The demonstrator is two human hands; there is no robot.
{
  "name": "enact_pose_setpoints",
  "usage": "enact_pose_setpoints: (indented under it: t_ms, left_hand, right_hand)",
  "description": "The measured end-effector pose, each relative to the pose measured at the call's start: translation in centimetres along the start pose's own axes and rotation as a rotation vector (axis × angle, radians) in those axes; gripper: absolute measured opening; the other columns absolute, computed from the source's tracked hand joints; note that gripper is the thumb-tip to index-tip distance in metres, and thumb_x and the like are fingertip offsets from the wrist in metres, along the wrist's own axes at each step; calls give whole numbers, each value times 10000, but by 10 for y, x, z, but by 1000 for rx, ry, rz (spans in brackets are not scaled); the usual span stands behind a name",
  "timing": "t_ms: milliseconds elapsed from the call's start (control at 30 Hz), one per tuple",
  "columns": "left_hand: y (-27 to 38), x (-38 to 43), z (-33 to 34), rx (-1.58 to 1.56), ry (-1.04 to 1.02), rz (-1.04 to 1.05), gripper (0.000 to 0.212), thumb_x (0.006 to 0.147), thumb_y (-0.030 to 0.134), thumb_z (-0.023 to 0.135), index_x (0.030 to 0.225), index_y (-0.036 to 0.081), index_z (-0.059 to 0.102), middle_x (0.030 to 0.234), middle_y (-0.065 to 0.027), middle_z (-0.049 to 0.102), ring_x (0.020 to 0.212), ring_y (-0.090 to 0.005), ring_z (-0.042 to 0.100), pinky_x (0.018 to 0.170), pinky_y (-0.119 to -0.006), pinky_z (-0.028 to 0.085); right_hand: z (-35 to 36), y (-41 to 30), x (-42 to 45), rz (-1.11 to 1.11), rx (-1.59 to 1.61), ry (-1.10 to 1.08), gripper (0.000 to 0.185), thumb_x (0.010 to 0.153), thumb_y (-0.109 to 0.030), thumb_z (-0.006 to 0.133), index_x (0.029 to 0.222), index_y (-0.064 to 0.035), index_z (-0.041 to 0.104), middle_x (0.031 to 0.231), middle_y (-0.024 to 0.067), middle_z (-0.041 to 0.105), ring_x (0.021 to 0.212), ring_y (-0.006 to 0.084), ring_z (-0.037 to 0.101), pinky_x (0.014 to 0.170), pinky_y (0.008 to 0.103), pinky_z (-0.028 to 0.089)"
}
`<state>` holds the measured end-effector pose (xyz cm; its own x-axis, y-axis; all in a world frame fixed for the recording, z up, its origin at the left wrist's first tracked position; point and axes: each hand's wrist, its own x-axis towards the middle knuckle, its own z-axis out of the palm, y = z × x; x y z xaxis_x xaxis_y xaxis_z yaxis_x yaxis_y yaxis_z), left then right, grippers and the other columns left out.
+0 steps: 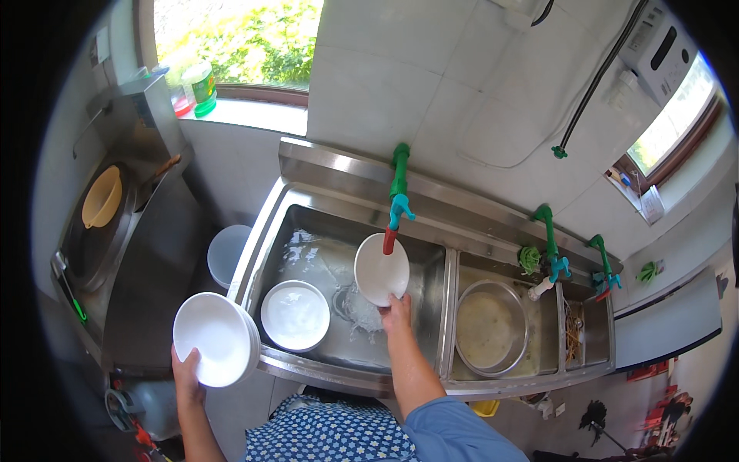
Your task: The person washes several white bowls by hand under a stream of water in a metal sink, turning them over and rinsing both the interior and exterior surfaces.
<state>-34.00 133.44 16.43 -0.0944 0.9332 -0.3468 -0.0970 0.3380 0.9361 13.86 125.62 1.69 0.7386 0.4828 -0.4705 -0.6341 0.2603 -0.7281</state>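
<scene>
My left hand (187, 369) grips a stack of white bowls (212, 339) by the rim, tilted, at the sink's left front corner. In my right hand (397, 315) is a single white bowl (381, 274), held tilted under a green pipe tap with a teal handle (399, 211) and red spout. Water splashes below this bowl in the large steel sink basin (424, 289). Another white bowl (295, 316) sits in the basin near its left front corner, with water in it. The fingers of my right hand behind the bowl are partly hidden.
A round metal basin (491, 329) of cloudy water stands in the middle compartment. Thin sticks (573, 338) lie in the narrow right one. A translucent bucket (228, 255) is left of the sink. Further left are a yellow strainer (103, 197) and a gas cylinder (153, 407).
</scene>
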Motion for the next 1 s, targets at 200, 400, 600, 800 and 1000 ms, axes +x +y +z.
enact_pose_setpoints:
  t_ms: [200,400,600,800,1000]
  left_hand:
    - [-5,3,-6,22,-10,26,553,857,34,537,1378,13,353,1226,-172,532,1103,-278,551,969,-380,439]
    - [-13,5,-8,15,-17,70,517,856,43,534,1350,7,385,1204,-160,543,1092,-259,550,954,-365,438]
    - [-8,3,-3,-18,-31,49,513,855,45,533,1347,6,393,1194,-160,551,1088,-260,553,957,-364,436]
    - [-11,2,-12,-29,29,35,527,849,48,545,1351,10,391,1198,-159,550,1091,-261,553,955,-365,438]
    - [-12,9,-2,-43,-47,49,535,847,45,548,1355,12,384,1201,-158,547,1094,-261,552,951,-366,440]
  right_hand:
    - [23,-25,-48,204,-336,-53,404,811,-23,507,1172,-87,338,983,185,559,694,276,616,493,342,508]
    - [2,-91,-72,223,-563,-24,401,819,-31,504,1169,-38,308,960,210,557,616,258,612,434,328,502]
    - [18,-108,-49,-209,-956,8,349,859,-22,476,1170,-19,318,955,240,578,557,302,635,379,346,498]
    - [-9,-87,-40,-655,-1510,86,399,910,-85,484,1281,-42,343,989,249,615,821,371,659,659,444,542]
    - [-60,-35,35,-452,-466,199,452,907,-48,507,1325,-130,356,1101,164,587,884,347,627,743,449,512]
